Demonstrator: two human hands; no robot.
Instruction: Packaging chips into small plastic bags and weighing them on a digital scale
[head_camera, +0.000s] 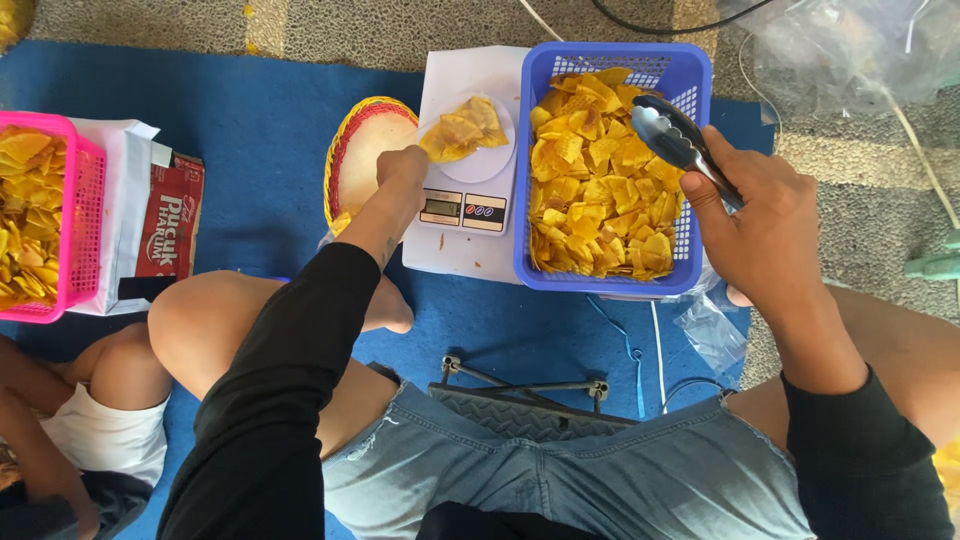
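Single head-worn view, looking steeply down from above the seated person's lap, close in. Frame spans pink basket (40, 215) at left to blue basket (610, 165) at right; scale (465, 160) central.

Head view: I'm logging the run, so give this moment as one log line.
left hand: at scale, beside chips | right hand: holds tongs over blue basket | tongs: no chip visible

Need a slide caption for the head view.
Right hand holds tongs over blue chip basket; left hand at scale.
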